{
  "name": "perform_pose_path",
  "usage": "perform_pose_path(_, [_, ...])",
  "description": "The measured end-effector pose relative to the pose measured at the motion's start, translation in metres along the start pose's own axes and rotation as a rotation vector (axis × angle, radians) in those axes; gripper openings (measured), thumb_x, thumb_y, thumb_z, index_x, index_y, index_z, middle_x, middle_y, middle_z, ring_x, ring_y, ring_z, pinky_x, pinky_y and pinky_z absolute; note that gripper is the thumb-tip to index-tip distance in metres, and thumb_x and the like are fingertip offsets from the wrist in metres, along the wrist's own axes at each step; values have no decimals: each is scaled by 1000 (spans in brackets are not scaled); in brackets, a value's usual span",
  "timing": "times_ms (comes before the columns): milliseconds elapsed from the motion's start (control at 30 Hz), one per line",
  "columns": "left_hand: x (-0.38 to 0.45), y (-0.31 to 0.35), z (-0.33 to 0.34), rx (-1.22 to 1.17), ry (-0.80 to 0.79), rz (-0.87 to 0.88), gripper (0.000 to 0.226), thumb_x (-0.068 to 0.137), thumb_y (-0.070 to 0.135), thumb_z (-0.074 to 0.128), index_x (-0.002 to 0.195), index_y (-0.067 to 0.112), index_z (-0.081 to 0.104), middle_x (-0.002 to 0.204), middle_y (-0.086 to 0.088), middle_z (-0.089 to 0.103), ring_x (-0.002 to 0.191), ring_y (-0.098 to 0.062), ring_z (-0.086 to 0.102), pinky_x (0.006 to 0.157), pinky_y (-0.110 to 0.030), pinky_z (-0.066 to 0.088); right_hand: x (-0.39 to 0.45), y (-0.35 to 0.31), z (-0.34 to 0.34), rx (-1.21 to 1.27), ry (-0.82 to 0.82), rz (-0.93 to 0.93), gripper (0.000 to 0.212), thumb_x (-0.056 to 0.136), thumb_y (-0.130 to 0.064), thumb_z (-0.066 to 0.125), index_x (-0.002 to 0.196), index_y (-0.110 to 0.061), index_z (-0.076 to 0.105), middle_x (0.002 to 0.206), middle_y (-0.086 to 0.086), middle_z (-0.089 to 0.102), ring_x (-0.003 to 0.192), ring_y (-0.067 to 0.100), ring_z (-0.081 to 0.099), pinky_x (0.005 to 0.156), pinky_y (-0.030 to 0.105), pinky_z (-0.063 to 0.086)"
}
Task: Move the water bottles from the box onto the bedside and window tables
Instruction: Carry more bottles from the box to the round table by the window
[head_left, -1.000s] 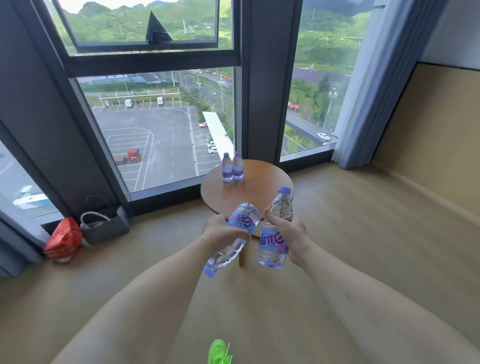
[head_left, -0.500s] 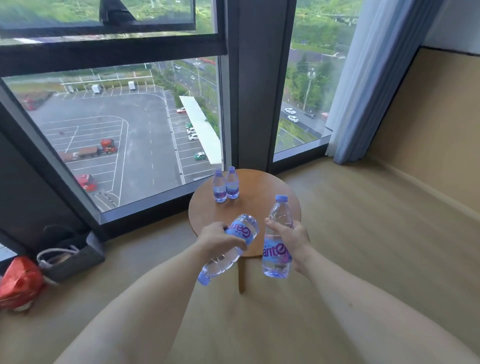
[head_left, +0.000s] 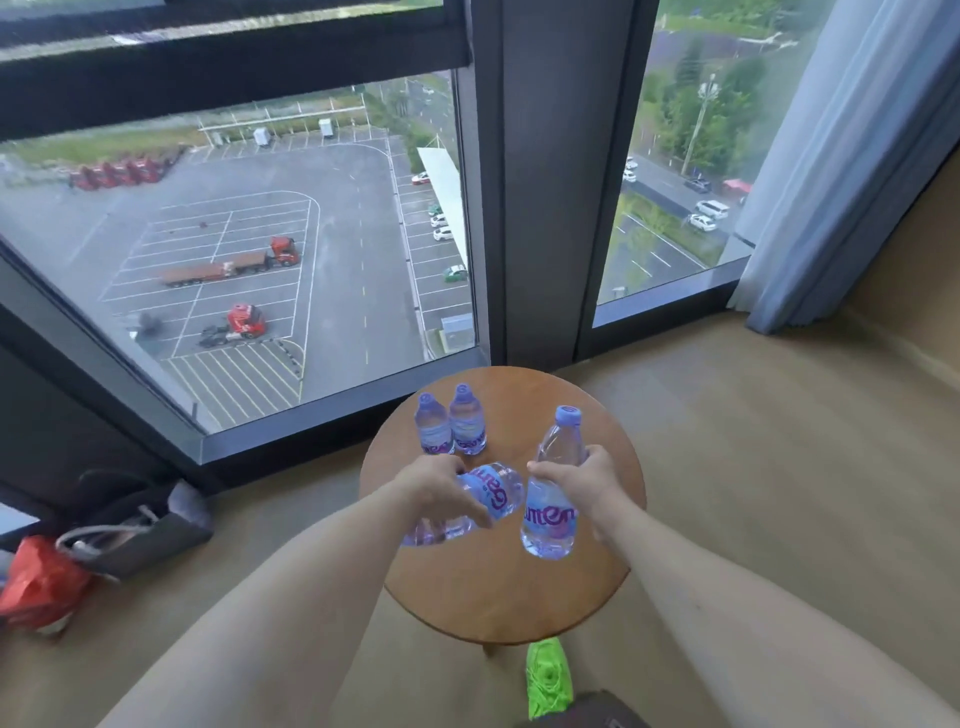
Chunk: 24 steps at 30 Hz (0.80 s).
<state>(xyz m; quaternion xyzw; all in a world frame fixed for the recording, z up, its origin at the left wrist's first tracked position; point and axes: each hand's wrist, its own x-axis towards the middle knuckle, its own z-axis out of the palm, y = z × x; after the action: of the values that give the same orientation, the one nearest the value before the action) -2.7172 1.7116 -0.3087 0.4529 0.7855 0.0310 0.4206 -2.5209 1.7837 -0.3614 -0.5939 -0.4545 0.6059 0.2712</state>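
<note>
- The person is standing over the round window table (head_left: 519, 597), which is sitting just in front of the window frame (head_left: 535, 208); this table is the landmark for everything below.
- The left hand (head_left: 441, 488) is wrapping its fingers around the tipped bottle (head_left: 467, 506), which is lying nearly on its side above the table's middle, its cap end pointing back toward the person and partly hidden under the hand.
- The right hand (head_left: 582, 483) is gripping the upright bottle (head_left: 553, 493) around its upper body, cap up; its base is hanging above the table's middle, and I cannot tell whether it is touching the wood.
- Two standing bottles (head_left: 451, 428) are already sitting side by side and touching on the far part of the table, toward the glass.
- My reading is that the placing step at the window table is in hand: both carried bottles are hovering over the top but neither is released.
- The next move is likely calling for lowering the upright bottle straight down onto bare wood near the standing pair, then turning the tipped bottle cap-up before setting it down, keeping clear of the pair so nothing is knocked over.
- A dark bag (head_left: 130, 525) and a red bag (head_left: 36, 587) are lying on the floor to the left of the table.
</note>
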Motion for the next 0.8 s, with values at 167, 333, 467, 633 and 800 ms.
perform_pose_path(167, [63, 37, -17, 213, -34, 21, 71, 56, 56, 89, 114, 25, 62, 103, 3, 66, 87, -17, 66, 76, -32, 59, 72, -14, -13, -117, -15, 18, 59, 64, -16, 96, 104, -16, 52, 104, 4, 67, 94, 21, 68, 85, 37, 55])
perform_pose_path(333, [111, 71, -29, 508, -93, 104, 60, 65, 56, 84, 108, 20, 61, 95, 0, 62, 86, -20, 61, 64, -32, 54, 121, -13, -22, -204, -10, 63, 64, 63, -10, 91, 116, -15, 55, 113, 6, 65, 104, 25, 65, 96, 42, 53])
perform_pose_path(467, [144, 99, -39, 696, -141, 174, 60, 66, 49, 89, 107, 14, 63, 87, 0, 57, 73, -18, 54, 46, -26, 33, 145, -7, -26, -217, 24, 104, 61, 64, -3, 90, 110, -19, 53, 98, 0, 63, 99, 25, 65, 93, 38, 53])
perform_pose_path(633, [191, 116, -44, 819, -198, 198, 36, 66, 30, 89, 86, 14, 64, 78, -1, 62, 59, -17, 57, 40, -22, 33, 170, -6, -29, -253, 63, 137, 54, 64, -5, 90, 103, -19, 55, 92, -3, 65, 88, 21, 64, 77, 30, 52])
perform_pose_path(800, [233, 119, -49, 868, -273, 152, 24, 62, 21, 84, 67, 16, 62, 73, -1, 60, 57, -18, 56, 44, -23, 40, 197, -14, -26, -372, 39, 147, 53, 62, -14, 90, 106, -19, 59, 97, -2, 68, 84, 18, 64, 67, 28, 50])
